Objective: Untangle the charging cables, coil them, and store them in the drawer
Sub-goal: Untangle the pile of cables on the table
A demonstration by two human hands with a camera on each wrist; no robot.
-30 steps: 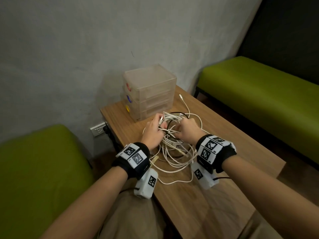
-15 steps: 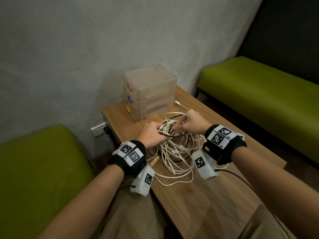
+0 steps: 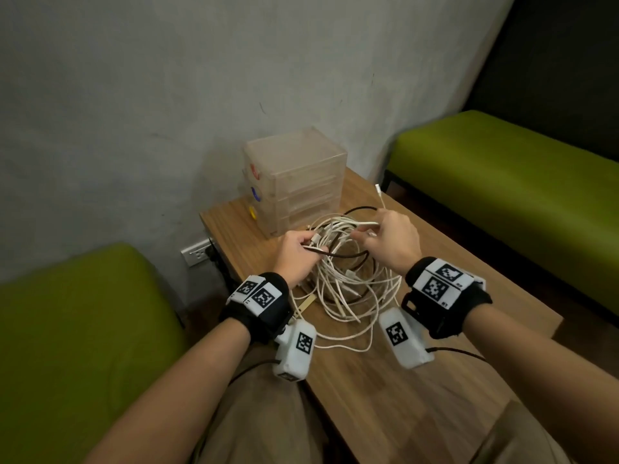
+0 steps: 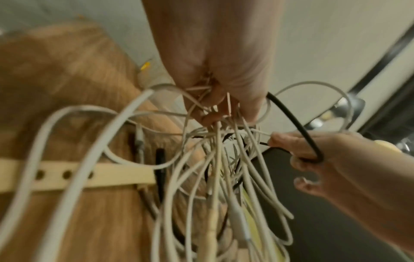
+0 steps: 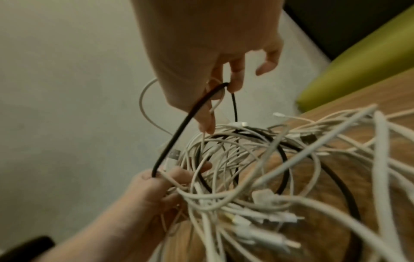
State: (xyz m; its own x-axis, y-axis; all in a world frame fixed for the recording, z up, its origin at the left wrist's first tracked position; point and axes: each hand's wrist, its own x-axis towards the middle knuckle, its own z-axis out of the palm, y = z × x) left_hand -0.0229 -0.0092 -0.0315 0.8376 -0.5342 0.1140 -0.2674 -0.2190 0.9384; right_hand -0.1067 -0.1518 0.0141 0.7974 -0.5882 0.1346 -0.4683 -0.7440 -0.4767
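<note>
A tangle of white charging cables (image 3: 348,289) with a black cable (image 3: 348,255) through it lies on the wooden table (image 3: 418,380). My left hand (image 3: 301,249) grips a bunch of the white cables (image 4: 215,141) at the tangle's left side, lifted a little. To its right, my right hand (image 3: 371,234) pinches the black cable (image 5: 179,131) between thumb and fingers (image 5: 235,83). The black cable (image 4: 291,120) arcs from one hand to the other. A clear drawer unit (image 3: 301,169) with its drawers shut stands behind the tangle by the wall.
A beige strap with holes (image 3: 306,304) lies under the cables by my left wrist. One white plug end (image 3: 378,189) reaches toward the table's far right edge. Green benches (image 3: 502,182) flank the table on both sides. A wall socket (image 3: 197,254) sits left of the table.
My hands were close together in the middle of the tangle. The right hand has moved right and away from the left, drawing the black cable out between them.
</note>
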